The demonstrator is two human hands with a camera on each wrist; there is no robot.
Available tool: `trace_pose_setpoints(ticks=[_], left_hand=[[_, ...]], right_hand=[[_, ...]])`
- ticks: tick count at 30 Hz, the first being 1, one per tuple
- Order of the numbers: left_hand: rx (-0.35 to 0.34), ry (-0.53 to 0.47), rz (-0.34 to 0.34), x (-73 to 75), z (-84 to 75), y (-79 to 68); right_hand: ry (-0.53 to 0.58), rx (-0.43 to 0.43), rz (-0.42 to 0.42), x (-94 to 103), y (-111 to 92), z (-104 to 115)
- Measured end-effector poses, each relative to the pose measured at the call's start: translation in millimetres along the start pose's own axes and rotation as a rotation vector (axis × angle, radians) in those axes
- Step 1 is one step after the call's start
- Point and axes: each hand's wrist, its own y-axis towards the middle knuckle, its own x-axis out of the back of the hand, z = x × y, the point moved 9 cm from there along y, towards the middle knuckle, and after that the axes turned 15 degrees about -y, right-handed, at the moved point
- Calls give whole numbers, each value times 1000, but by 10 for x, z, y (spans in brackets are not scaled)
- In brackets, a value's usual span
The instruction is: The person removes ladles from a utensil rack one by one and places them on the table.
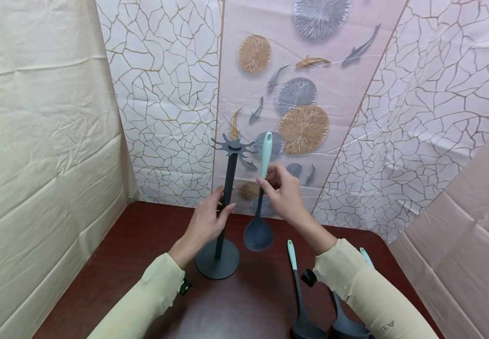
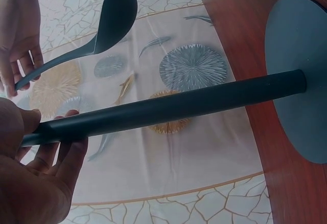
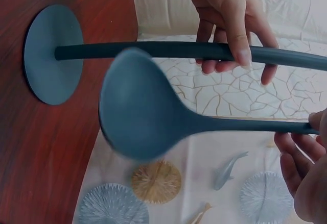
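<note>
A dark utensil stand [image 1: 229, 183] with a round base [image 1: 210, 264] and a ring of hooks [image 1: 234, 146] on top stands upright on the table. My left hand [image 1: 204, 220] holds its pole partway up, the thumb on one side and fingers on the other. To the right of the pole, my right hand [image 1: 287, 194] pinches a ladle [image 1: 258, 234] where its mint-green handle meets the dark shaft. The ladle hangs upright, bowl down, apart from the stand. In the right wrist view, the ladle's bowl [image 3: 140, 106] partly overlaps the pole.
Two more dark utensils with mint-green handles, one nearer the middle [image 1: 298, 292] and one [image 1: 348, 326] partly behind my right sleeve, lie at the front right of the brown table [image 1: 142, 245]. Patterned cloth [image 1: 164, 94] hangs behind and at both sides.
</note>
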Motion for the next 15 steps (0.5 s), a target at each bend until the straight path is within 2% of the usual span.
trace_pose_setpoints(ticks=[9, 15], left_hand=[[5, -4, 2, -1, -8, -3], [14, -3, -1, 1, 12, -11]], right_hand=[[5, -10, 62, 24, 9, -83], [157, -72, 149, -26, 6, -166]])
